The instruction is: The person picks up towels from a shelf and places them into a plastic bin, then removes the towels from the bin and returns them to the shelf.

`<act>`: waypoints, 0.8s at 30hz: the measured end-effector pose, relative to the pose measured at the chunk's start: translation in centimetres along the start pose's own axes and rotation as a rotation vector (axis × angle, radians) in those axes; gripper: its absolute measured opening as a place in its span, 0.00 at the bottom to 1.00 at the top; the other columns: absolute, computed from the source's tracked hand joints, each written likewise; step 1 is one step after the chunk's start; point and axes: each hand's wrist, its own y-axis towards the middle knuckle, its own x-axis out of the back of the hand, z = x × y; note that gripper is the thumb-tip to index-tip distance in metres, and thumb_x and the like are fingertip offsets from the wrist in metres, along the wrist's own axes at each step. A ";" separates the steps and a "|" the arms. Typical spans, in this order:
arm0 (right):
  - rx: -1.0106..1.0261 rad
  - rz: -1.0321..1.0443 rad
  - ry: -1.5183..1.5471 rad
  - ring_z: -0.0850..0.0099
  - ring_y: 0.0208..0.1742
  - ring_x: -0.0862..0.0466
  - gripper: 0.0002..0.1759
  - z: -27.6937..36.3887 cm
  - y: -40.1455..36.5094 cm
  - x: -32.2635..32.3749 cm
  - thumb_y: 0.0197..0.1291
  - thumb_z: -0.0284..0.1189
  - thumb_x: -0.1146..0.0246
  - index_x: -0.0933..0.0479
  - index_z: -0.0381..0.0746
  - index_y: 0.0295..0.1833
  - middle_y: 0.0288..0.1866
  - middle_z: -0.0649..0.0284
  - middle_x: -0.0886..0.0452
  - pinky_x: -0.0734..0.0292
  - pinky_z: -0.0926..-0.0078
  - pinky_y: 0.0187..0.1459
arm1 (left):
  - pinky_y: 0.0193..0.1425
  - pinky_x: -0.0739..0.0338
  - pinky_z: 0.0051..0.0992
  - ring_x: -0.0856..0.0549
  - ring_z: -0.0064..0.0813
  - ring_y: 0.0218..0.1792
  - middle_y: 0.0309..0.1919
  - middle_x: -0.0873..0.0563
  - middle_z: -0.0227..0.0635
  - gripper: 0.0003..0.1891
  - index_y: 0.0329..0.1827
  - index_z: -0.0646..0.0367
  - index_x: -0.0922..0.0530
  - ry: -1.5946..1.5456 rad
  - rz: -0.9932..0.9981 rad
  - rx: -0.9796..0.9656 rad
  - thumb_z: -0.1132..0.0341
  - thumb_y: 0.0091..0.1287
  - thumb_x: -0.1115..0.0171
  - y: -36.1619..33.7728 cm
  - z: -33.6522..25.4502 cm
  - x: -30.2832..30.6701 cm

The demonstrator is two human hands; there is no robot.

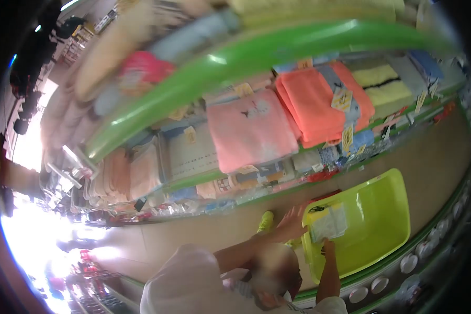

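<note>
Right at the fingertips, the left hand [290,222] is spread wide open and holds nothing. Its fingers [298,211] fan out just beside the left edge of a flat white packet [328,222] with a yellow label, as if to steady that side. The right hand [327,246] comes up from below and meets the packet's lower edge. The blur there is too heavy to tell whether its fingers are closed on it or only resting against it.

The packet lies inside a lime-green plastic basin [382,220], near the rim closest to the person. The basin is tipped with its mouth towards the person, which probably keeps the inside within easy reach of both arms. It sits over the tan floor [220,230] of a shop aisle.

Across the aisle runs a shelf with a green rail [256,52]. It is packed with folded towels, among them a pink towel [251,131] and an orange towel [311,104] side by side. They are stacked with the folded edges out and yellow tags [347,137] hanging in front, likely so the tags can be read from the aisle.
</note>
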 end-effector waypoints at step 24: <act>0.406 0.088 0.138 0.68 0.37 0.17 0.18 2.2 -15.9 2.1 0.62 0.36 0.40 0.26 0.35 0.52 0.40 0.57 0.19 0.22 0.69 0.35 | 0.44 0.21 0.30 0.18 0.27 0.39 0.40 0.17 0.34 0.23 0.54 0.61 0.25 -1.184 -0.432 0.282 0.51 0.68 0.40 0.9 1.6 33.8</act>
